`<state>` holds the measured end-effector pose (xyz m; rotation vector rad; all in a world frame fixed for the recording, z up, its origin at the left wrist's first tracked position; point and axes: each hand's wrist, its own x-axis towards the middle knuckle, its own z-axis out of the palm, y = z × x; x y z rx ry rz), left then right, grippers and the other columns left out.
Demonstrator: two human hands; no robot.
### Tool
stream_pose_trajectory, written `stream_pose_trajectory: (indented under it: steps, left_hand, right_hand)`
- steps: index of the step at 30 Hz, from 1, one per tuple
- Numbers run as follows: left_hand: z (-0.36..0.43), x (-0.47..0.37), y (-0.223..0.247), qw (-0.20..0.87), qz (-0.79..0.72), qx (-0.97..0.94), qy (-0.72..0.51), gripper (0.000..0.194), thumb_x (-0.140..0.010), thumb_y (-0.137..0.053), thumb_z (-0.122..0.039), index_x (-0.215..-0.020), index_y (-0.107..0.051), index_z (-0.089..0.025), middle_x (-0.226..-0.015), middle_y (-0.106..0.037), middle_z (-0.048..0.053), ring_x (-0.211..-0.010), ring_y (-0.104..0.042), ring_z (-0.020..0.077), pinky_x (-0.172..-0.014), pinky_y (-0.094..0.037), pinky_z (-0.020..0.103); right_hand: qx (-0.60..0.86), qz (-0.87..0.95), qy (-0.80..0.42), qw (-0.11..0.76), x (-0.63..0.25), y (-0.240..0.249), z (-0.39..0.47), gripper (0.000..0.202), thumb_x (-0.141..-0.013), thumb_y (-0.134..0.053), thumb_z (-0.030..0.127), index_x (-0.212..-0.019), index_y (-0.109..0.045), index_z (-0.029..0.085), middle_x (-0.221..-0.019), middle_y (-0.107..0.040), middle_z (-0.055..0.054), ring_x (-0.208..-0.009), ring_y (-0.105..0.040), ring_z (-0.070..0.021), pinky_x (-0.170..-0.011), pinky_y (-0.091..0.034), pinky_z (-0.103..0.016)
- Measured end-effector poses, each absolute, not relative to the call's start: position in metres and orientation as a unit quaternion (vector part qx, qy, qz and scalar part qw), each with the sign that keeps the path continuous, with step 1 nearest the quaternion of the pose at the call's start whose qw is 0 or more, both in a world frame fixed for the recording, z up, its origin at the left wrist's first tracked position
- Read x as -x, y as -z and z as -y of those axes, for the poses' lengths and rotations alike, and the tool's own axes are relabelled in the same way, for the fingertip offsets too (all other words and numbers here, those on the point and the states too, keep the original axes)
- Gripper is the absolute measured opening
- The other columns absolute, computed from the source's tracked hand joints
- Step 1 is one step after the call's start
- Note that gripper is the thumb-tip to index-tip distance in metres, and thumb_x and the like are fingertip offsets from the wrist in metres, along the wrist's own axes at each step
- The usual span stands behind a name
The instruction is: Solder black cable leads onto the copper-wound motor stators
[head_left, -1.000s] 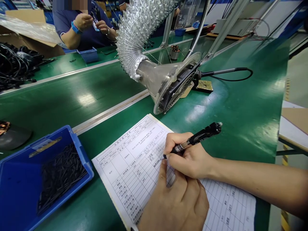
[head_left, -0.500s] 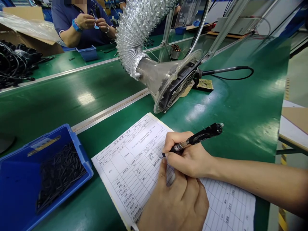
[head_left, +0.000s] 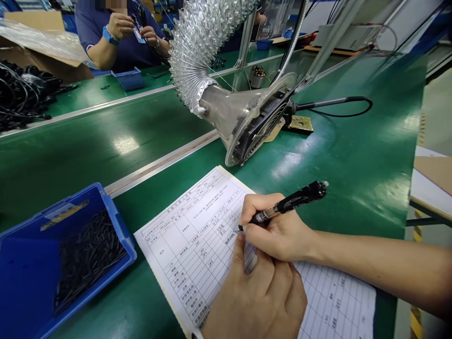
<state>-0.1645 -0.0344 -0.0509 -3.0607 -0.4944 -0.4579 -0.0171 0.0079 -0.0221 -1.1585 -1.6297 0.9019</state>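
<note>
A printed form (head_left: pixel 183 235) with ruled rows and some handwriting lies on the green bench. My right hand (head_left: pixel 278 230) grips a black pen (head_left: pixel 291 202), its tip at the paper in one of the filled rows. Flat on the sheet rests my left hand (head_left: pixel 261 296), fingers stretched out, its index fingertip just below the pen tip. The two hands touch or overlap slightly, and together they cover part of the form's middle.
A blue bin (head_left: pixel 102 188) of small black parts stands at left. Ahead, a fume-extraction hood (head_left: pixel 233 113) hangs from a silver duct (head_left: pixel 197 52), near a soldering iron (head_left: pixel 325 102) in its stand. Across the bench, a co-worker (head_left: pixel 106 52) handles a dark part beside a small blue tray (head_left: pixel 129 79).
My hands and the pen are almost still. Across the bench, the co-worker's hands have risen slightly.
</note>
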Motion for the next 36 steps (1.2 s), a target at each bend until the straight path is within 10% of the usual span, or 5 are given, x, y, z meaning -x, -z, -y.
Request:
stream_pose_trajectory:
  steps: [21,36]
  left_hand:
    - [0.0341,0.1673,0.0570,0.012,0.141,0.978,0.156,0.048,-0.088,-0.053,-0.024,-0.132,-0.049,-0.004,-0.119,-0.059,0.019,-0.116,-0.051,0.0361,-0.107,-0.032,0.063]
    - [0.0330,0.1667,0.0506,0.023,0.140,0.977,0.157,0.043,-0.090,-0.050,-0.023,-0.129,-0.051,-0.005,-0.116,-0.062,0.018,-0.113,-0.055,0.0357,-0.099,-0.043,0.059]
  right_hand:
    - [0.468,0.663,-0.365,0.456,0.0166,0.0228,-0.0072,0.008,-0.060,-0.048,0.009,-0.059,-0.049,0.018,-0.052,-0.047,0.005,-0.047,-0.037,-0.0076,-0.043,-0.031,-0.019]
    - [0.463,0.667,-0.362,0.458,0.0175,0.0214,-0.0073,0.008,-0.060,-0.047,0.010,-0.058,-0.048,0.018,-0.052,-0.046,0.005,-0.046,-0.037,-0.0074,-0.043,-0.031,-0.019]
